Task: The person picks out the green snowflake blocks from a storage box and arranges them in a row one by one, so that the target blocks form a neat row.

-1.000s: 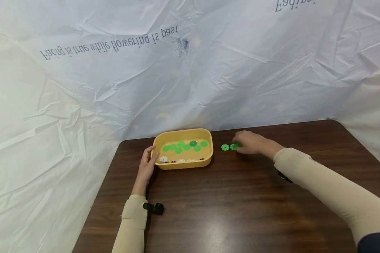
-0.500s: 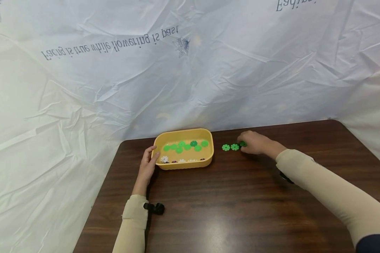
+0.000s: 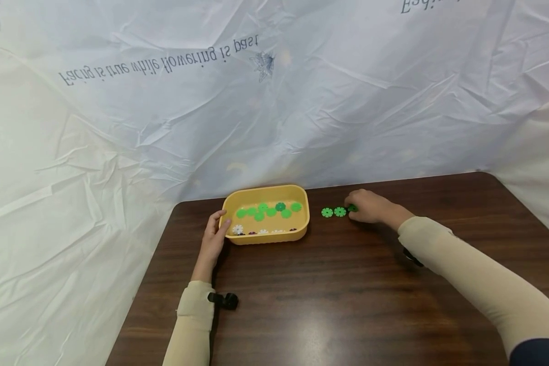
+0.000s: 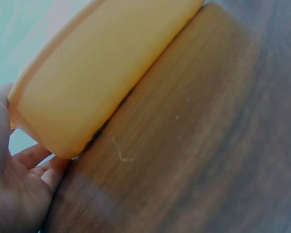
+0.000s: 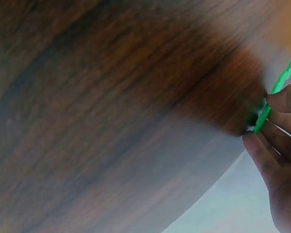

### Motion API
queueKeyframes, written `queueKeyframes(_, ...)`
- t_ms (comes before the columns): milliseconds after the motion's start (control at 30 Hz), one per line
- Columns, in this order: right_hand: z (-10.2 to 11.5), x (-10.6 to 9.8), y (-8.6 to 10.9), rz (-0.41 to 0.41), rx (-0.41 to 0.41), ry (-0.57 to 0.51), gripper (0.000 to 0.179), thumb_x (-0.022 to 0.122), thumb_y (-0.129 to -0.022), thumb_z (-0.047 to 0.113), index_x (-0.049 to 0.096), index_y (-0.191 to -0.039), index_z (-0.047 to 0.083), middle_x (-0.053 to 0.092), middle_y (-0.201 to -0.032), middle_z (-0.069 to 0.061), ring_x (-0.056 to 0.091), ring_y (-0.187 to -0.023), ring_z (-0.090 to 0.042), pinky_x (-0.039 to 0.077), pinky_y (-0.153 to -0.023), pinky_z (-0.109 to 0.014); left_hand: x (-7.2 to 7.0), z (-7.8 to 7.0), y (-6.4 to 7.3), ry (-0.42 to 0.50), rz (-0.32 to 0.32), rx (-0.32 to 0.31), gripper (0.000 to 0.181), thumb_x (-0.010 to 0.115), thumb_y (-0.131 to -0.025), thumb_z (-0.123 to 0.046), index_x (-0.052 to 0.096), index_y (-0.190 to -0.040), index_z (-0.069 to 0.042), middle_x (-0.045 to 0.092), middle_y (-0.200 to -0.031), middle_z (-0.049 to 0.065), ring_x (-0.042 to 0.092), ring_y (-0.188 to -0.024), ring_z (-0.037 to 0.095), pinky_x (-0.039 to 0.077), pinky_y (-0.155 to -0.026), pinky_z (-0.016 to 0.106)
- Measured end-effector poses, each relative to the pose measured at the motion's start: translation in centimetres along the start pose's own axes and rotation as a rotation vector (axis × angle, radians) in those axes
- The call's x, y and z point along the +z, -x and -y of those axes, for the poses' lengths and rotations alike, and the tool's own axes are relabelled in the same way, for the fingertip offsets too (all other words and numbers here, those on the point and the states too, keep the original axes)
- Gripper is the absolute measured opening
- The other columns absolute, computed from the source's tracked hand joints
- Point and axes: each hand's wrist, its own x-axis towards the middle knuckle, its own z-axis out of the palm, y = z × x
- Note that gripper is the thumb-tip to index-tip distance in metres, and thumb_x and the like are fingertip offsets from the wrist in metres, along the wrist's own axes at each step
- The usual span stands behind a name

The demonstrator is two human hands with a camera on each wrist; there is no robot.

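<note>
In the head view my left hand [image 3: 213,239] grips the left wall of a yellow plastic tub [image 3: 297,235], thumb over the rim. The left wrist view shows fingers outside the tub [image 4: 97,73]. Right of the tub my right hand [image 3: 368,206] pinches a green toothed disc [image 3: 353,208], partly hidden by the fingers. Two similar green discs, a left one [image 3: 327,212] and a right one [image 3: 340,212], lie flat in a row beside it. In the right wrist view, thumb and fingers hold a green disc [image 5: 262,119] tilted close to the table.
Inside the tub lie several light green discs [image 3: 259,216], one darker green disc [image 3: 280,207] and, along the near wall, white discs [image 3: 238,230] and dark purple pieces. The brown wooden table [image 3: 302,295] ends at a white printed cloth [image 3: 347,127] behind the tub.
My right hand has shifted slightly right with the green disc, uncovering more of the disc beside it, then stayed nearly still. My left hand keeps its hold on the tub.
</note>
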Motion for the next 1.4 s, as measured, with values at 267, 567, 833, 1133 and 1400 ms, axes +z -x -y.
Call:
queueKeyframes(267, -0.5, 0.0, -0.1, -0.014, -0.04, 0.0, 0.026, 0.069, -0.097, 0.003, 0.072, -0.12, -0.008, 0.067, -0.118, -0.023, 0.066, -0.107, -0.04, 0.056, -0.088, -0.052, 0.1, 0.0, 0.0, -0.011, -0.003, 0.003, 0.047, 0.055, -0.113, -0.026, 0.043, -0.153, -0.007, 0.035, -0.165, 0.011, 0.041, -0.142, 0.026, 0.041, -0.101, 0.023)
queueKeyframes(567, -0.4, 0.1, 0.0, -0.023, -0.036, -0.017, 0.028, 0.069, -0.097, 0.003, 0.071, -0.122, -0.009, 0.067, -0.12, -0.024, 0.065, -0.112, -0.043, 0.055, -0.092, -0.055, 0.1, -0.2, 0.0, -0.016, -0.006, -0.01, 0.048, 0.053, -0.113, -0.025, 0.041, -0.155, -0.006, 0.034, -0.166, 0.015, 0.044, -0.137, 0.027, 0.042, -0.098, 0.021)
queueKeyframes(833, -0.1, -0.4, 0.0, -0.038, -0.027, -0.05, 0.03, 0.067, -0.098, 0.002, 0.07, -0.125, -0.01, 0.066, -0.126, -0.028, 0.062, -0.119, -0.046, 0.053, -0.096, -0.058, 0.1, -0.1, 0.0, -0.004, -0.001, -0.005, 0.048, 0.054, -0.113, -0.026, 0.041, -0.155, -0.007, 0.034, -0.166, 0.013, 0.043, -0.14, 0.027, 0.041, -0.099, 0.021)
queueKeyframes(1133, 2.5, -1.7, -2.0, -0.103, -0.028, -0.063, 0.032, 0.066, -0.101, 0.006, 0.069, -0.13, -0.007, 0.066, -0.131, -0.024, 0.062, -0.122, -0.043, 0.051, -0.098, -0.058, 0.0, 0.2, -0.1, -0.012, -0.008, -0.012, 0.047, 0.055, -0.112, -0.027, 0.043, -0.154, -0.008, 0.036, -0.165, 0.012, 0.045, -0.137, 0.024, 0.041, -0.102, 0.027)
queueKeyframes(1400, 7.3, -3.8, -4.6, -0.191, -0.099, -0.062, 0.028, 0.069, -0.102, 0.012, 0.073, -0.126, -0.001, 0.071, -0.123, -0.019, 0.066, -0.112, -0.036, 0.054, -0.094, -0.052, 0.1, -0.1, 0.0, -0.012, -0.002, -0.008, 0.048, 0.054, -0.113, -0.027, 0.042, -0.155, -0.007, 0.034, -0.166, 0.012, 0.042, -0.142, 0.026, 0.04, -0.103, 0.027)
